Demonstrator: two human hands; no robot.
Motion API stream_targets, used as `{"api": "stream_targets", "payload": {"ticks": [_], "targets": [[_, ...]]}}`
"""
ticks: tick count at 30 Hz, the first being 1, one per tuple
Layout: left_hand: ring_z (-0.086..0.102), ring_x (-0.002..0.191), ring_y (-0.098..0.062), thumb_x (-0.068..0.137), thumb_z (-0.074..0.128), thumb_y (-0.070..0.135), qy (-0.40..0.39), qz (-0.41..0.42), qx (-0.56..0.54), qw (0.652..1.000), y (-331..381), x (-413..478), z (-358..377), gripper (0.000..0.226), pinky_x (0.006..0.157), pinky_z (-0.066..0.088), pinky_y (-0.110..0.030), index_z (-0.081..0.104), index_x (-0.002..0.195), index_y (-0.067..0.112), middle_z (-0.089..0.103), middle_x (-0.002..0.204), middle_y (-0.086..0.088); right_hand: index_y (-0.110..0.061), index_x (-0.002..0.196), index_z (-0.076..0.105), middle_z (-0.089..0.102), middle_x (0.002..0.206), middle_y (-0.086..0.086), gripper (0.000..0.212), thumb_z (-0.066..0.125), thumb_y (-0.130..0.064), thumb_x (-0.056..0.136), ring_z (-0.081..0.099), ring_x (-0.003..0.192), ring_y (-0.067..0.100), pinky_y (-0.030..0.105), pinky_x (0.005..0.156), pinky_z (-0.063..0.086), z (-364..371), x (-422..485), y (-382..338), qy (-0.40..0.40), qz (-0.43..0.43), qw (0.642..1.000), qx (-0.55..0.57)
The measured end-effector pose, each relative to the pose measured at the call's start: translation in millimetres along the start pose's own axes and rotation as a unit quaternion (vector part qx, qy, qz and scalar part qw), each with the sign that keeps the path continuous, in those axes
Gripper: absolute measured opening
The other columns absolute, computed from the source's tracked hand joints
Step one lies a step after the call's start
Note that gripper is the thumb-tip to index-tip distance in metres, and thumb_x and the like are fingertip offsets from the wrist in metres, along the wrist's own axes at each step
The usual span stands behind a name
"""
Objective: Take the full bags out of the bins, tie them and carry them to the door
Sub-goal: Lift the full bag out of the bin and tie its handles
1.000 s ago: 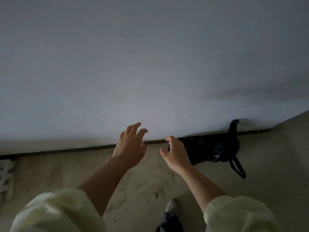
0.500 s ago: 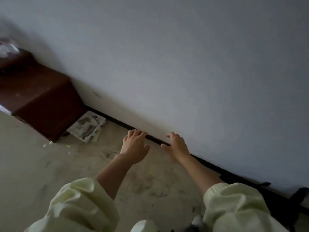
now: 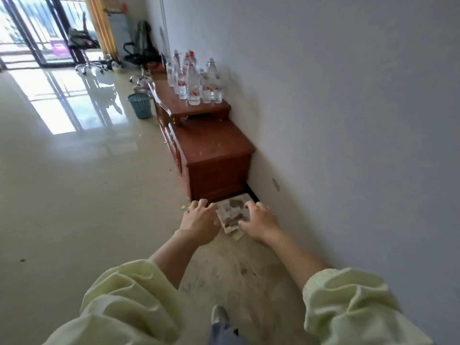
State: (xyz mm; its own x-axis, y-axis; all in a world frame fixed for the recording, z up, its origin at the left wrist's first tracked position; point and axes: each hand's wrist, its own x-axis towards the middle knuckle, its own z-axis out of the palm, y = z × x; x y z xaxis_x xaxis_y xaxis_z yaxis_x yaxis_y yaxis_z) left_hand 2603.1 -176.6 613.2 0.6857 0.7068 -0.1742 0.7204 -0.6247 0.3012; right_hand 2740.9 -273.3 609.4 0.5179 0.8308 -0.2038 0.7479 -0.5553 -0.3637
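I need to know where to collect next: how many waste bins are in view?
1: a teal mesh bin stands on the floor at the far end of the wooden cabinet, near the window. Others may be hidden behind the furniture or out of frame.

Both arms reach forward, left hand [image 3: 199, 221] and right hand [image 3: 258, 220] empty (fingers loosely curled).

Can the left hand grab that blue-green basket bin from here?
Probably not yet. The teal plastic mesh bin stands far down the floor beside the reddish-brown wooden cabinet, well past the open left hand. Nothing blocks the way, so walking closer should do it.
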Motion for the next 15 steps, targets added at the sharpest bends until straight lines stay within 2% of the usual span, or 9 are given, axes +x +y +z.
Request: {"api": "stream_targets", "payload": {"ticks": [7,15], "targets": [[0.029,0.136,-0.029,0.091,0.051,0.032,0.040,-0.102,-0.017,0.994,-125.0,111.1,-71.3,0.052,0.107,0.036,-0.043,0.040,0.141,0.021,0.035,0.147,-0.008,-0.017,0.135,0.041,0.045,0.135,0.007,0.051,0.054,-0.039,0.091,0.039,0.126,0.028,0.046,0.098,0.039,-1.5,168.7,-122.1,-0.033,-0.102,0.993,-0.045],[0.027,0.140,-0.028,0.092,0.051,0.035,0.058,-0.196,0.003,0.979,-253.7,226.9,-155.5,0.055,0.107,0.037,-0.041,0.037,0.143,0.022,0.028,0.154,-0.008,-0.016,0.136,0.040,0.045,0.138,0.008,0.053,0.054,-0.037,0.090,0.039,0.127,0.028,0.048,0.101,0.038,-8.8,336.7,-259.9,-0.054,-0.180,0.980,-0.065]]}}
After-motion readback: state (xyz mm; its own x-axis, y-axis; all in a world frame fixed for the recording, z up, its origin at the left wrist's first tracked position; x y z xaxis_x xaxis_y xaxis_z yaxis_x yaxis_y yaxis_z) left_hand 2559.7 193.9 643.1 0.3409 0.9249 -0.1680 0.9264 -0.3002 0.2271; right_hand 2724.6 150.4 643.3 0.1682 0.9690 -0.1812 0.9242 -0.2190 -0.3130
